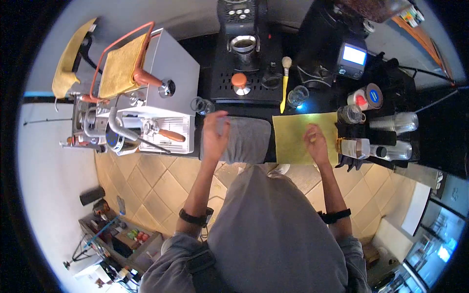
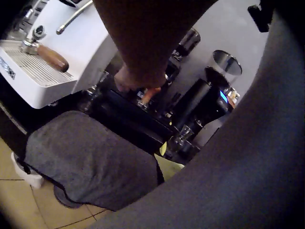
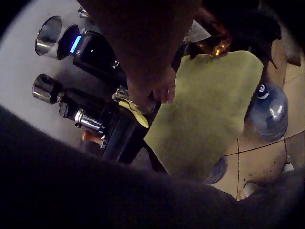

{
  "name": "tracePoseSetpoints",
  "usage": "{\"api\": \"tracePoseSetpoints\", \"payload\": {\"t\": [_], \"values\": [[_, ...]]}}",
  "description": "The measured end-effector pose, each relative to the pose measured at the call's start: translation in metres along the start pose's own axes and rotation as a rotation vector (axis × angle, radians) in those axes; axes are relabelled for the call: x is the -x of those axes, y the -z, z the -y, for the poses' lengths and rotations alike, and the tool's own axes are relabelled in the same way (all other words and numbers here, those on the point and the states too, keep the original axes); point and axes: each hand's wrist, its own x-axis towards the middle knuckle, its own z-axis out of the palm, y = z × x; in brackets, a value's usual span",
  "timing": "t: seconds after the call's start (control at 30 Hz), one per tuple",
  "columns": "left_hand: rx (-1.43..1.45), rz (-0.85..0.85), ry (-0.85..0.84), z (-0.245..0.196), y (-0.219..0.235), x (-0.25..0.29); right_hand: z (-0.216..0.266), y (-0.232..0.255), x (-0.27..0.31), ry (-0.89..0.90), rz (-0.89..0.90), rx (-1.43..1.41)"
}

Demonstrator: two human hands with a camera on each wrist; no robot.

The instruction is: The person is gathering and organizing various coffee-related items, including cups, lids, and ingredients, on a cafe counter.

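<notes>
My left hand (image 1: 215,136) hovers over the left part of a grey cloth (image 1: 249,139) at the counter's front edge, holding nothing. Its fingers look loosely bent, just in front of a small clear glass (image 1: 201,105). Over a yellow cloth (image 1: 298,141) to the right is my right hand (image 1: 315,144), its fingers relaxed and nothing between them. Behind that cloth stand another small glass (image 1: 298,96) and a yellow-handled brush (image 1: 284,88). In the right wrist view the right hand (image 3: 152,90) overlaps the yellow cloth's edge; most of its fingers are hidden.
At left stands an espresso machine (image 1: 171,68) with a wooden-handled portafilter (image 1: 171,135) on its drip tray. A black grinder (image 1: 239,24) and an orange-topped tamper (image 1: 239,80) are at the centre back. On the right are a glass jug (image 1: 349,115), a labelled bottle (image 1: 352,148) and stacked plastic cups (image 1: 403,123).
</notes>
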Motion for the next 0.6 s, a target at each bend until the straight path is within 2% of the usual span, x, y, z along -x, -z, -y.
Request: {"api": "tracePoseSetpoints", "payload": {"t": [0.03,0.07,0.13,0.17,0.23,0.33,0.37,0.5,0.6], "values": [[-0.122,-0.201,-0.003,0.006,0.005,0.004,0.008,-0.002,-0.014,0.062,-0.206,-0.051],[-0.124,-0.217,0.007,0.011,0.008,0.008,0.017,-0.004,-0.028,0.073,-0.191,-0.047],[-0.083,-0.420,0.165,0.017,0.011,0.016,0.033,-0.004,-0.055,0.120,-0.407,-0.075],[-0.107,-0.398,0.192,0.021,0.011,0.018,0.032,-0.008,-0.066,0.128,-0.396,-0.069],[-0.119,-0.432,0.160,0.035,0.002,0.018,0.017,-0.022,-0.090,0.296,-0.491,-0.041],[-0.130,-0.452,0.138,0.049,-0.007,0.010,0.019,-0.030,-0.110,0.242,-0.372,-0.117],[-0.137,-0.486,0.101,0.052,-0.011,0.005,0.023,-0.031,-0.111,0.156,-0.298,-0.329],[-0.167,-0.598,0.073,0.064,-0.019,-0.016,0.027,-0.037,-0.118,0.078,-0.275,-0.388],[-0.137,-0.652,0.108,0.076,-0.022,-0.028,0.032,-0.034,-0.120,0.058,-0.334,-0.267]]}}
